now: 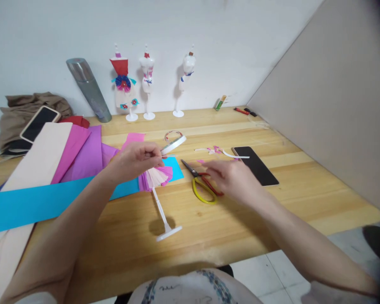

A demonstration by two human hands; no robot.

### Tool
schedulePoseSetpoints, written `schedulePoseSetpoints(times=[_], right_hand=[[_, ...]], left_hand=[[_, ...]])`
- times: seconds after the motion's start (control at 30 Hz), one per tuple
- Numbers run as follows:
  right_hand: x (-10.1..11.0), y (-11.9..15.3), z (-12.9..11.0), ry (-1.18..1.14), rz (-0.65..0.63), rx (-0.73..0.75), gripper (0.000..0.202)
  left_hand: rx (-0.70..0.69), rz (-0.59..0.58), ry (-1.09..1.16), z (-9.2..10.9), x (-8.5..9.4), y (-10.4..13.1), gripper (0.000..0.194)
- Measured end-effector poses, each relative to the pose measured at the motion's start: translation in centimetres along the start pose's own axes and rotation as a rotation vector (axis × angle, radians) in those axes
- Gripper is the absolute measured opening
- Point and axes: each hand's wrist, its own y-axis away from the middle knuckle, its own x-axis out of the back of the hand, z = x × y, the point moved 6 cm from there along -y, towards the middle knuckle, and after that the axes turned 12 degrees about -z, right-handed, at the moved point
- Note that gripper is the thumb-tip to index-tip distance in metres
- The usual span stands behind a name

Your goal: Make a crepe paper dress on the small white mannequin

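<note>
My left hand (139, 158) is closed in a pinch on a roll of white tape (174, 145). Under it lies a doll-size dress form, its pleated purple and cream crepe paper skirt (156, 177) showing, with a white stand (161, 211) pointing toward me. The form's upper part is hidden by the hand. My right hand (232, 175) hovers by the scissors (202, 181), which have one yellow and one red handle. Its fingers are bent and blurred, so whether they hold or touch anything is unclear. A small pink scrap (200, 161) is near its fingertips.
Crepe paper strips, blue (34, 202), purple (85, 156) and cream (34, 164), cover the left side. A spray can (90, 90) and three mini dress forms (147, 76) stand by the wall. A black phone (259, 166), paper trimmings (217, 150) and a green tube (221, 102) lie rightward.
</note>
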Motion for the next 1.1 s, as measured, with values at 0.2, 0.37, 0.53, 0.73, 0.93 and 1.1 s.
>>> schedulePoseSetpoints(times=[0.2,0.37,0.53,0.73,0.93,1.1], right_hand=[[-0.4,-3.5,-0.9,-0.407,-0.201,0.202,0.048],[-0.9,-3.5,-1.3,-0.402,-0.343,0.247,0.015],[0.8,-3.0,0.3,-0.182,-0.215,0.147,0.013],[-0.6,-3.3,2.2,0.153,-0.303,0.143,0.021],[-1.5,-3.3,-0.2,-0.141,-0.108,0.129,0.014],[-3.7,-4.5,-3.9,-0.501,-0.02,0.146,0.013]], left_hand=[[-0.001,-0.221,0.106,0.5,-1.3,0.3,0.022],[0.016,-0.205,0.179,-0.2,-1.6,0.1,0.026],[0.077,0.096,0.15,-1.2,0.8,0.1,0.028],[0.094,0.089,0.163,-1.6,0.8,-0.3,0.021],[0.087,0.052,0.134,-1.3,0.1,-0.4,0.022],[0.107,0.05,0.181,-1.4,-0.3,-0.4,0.023]])
